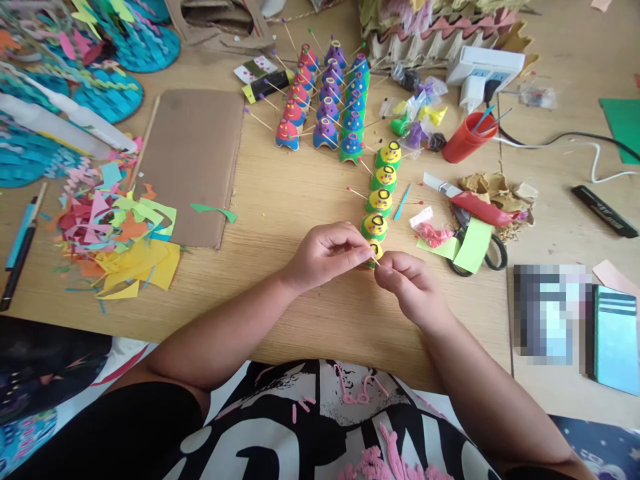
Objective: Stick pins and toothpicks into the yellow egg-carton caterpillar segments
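Both hands meet over the near end of a row of yellow and green egg-carton bumps [379,200]. A small pale stick [375,261] spans the gap between them. My left hand [333,253] pinches its upper end between thumb and fingertips. My right hand [407,283], fingers curled, pinches the lower end. The nearest bump [376,250] is partly hidden behind my left fingertips. Thin sticks with coloured tips stand out from the row's sides. Beyond it are a red and blue row [295,100], a purple row [327,110] and a green and blue row [354,113].
Brown cardboard [193,160] and paper scraps [125,233] lie left. On the right are a red cup [463,139], a red-handled cutter [487,208], black scissors [495,253] partly under green paper, a black marker [605,211] and a phone [616,340]. A power strip [487,63] stands behind.
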Action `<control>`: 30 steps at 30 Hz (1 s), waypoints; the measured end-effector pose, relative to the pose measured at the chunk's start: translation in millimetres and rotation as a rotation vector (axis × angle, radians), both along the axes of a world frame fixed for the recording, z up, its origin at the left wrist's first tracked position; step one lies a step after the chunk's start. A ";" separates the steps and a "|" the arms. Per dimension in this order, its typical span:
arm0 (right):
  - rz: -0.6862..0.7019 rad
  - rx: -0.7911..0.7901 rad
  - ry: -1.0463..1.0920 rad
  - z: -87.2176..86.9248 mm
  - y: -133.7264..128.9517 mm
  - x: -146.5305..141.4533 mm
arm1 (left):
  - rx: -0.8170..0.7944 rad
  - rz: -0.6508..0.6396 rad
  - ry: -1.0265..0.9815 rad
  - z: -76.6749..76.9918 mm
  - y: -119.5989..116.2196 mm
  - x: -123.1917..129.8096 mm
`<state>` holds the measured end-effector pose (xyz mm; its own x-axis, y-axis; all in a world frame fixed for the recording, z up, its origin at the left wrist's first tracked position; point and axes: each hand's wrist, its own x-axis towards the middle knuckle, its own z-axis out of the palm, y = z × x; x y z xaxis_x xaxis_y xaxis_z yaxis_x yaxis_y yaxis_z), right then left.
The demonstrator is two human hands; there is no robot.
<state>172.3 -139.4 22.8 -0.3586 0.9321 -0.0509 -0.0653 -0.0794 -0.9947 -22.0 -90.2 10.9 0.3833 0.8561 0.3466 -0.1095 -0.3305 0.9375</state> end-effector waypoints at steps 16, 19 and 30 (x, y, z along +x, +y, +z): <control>0.014 -0.035 0.021 -2.0 1.7 -0.5 | -0.039 0.018 0.001 0.3 -1.9 -0.3; 0.015 -0.032 0.001 -0.7 1.6 -0.9 | -0.017 0.032 0.030 -0.7 -1.5 -0.5; 0.002 -0.009 -0.027 1.8 1.5 -1.6 | 0.094 0.076 0.072 -0.9 -0.7 0.8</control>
<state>170.8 -137.9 24.6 -0.3587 0.9309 -0.0692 -0.0380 -0.0886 -0.9953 -21.2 -90.9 9.9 0.3451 0.8488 0.4006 -0.0141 -0.4220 0.9065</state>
